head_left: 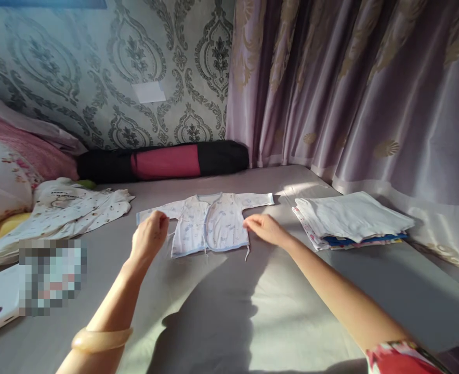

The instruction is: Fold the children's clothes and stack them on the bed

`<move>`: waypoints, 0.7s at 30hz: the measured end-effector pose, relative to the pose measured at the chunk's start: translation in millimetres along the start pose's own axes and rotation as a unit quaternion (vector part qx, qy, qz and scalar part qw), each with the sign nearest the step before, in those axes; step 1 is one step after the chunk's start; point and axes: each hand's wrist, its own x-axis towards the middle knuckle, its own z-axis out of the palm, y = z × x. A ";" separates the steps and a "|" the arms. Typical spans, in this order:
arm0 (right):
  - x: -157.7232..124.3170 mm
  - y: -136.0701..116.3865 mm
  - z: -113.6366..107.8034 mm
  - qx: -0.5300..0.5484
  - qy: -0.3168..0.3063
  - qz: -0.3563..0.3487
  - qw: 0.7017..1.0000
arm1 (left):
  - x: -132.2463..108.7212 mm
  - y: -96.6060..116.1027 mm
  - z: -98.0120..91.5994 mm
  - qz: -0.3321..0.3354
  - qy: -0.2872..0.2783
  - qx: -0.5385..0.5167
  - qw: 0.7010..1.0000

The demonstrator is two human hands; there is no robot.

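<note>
A small white baby shirt [226,221] with a faint blue print and blue trim lies face up, its sleeves spread to both sides. Thin tie strings hang at its lower edge and side. My left hand [150,235] is closed over the sleeve at the left; what its fingers hold, if anything, is hidden. At the shirt's right side edge, below the other sleeve, my right hand [266,228] is closed in a pinch, fingertips touching the cloth.
A stack of folded clothes [352,215] lies on the grey sheet [206,311] at right. Spotted white clothing [77,205], a white device [3,298] and a blurred-out object [53,278] are at left. A black and red bolster [165,162] lines the wall beside purple curtains [342,88].
</note>
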 end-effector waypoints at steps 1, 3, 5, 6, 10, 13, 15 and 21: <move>14.9 8.9 -7.2 -0.034 0.070 0.033 0.996 | 3.6 13.2 3.1 0.025 0.000 -0.010 1.000; 41.7 24.4 -21.8 -0.121 0.172 0.117 0.971 | 11.0 35.9 13.9 0.077 0.006 -0.037 0.996; 61.9 36.3 -35.2 -0.183 0.228 0.201 0.935 | 18.8 52.2 29.2 0.130 0.025 -0.058 0.990; 69.3 41.1 -40.8 -0.199 0.242 0.234 0.921 | 22.7 58.2 37.6 0.155 0.032 -0.063 0.985; 84.7 55.2 -52.4 -0.213 0.265 0.298 0.892 | 36.5 75.4 68.2 0.233 -0.017 -0.050 0.971; 89.7 62.8 -52.5 -0.221 0.278 0.326 0.876 | 43.8 87.2 84.7 0.271 -0.074 -0.043 0.959; 92.8 66.8 -52.4 -0.220 0.276 0.339 0.872 | 47.8 95.3 93.5 0.293 -0.096 -0.049 0.950; 103.6 72.7 -57.7 -0.202 0.258 0.350 0.877 | 65.1 120.5 116.8 0.322 -0.113 -0.070 0.937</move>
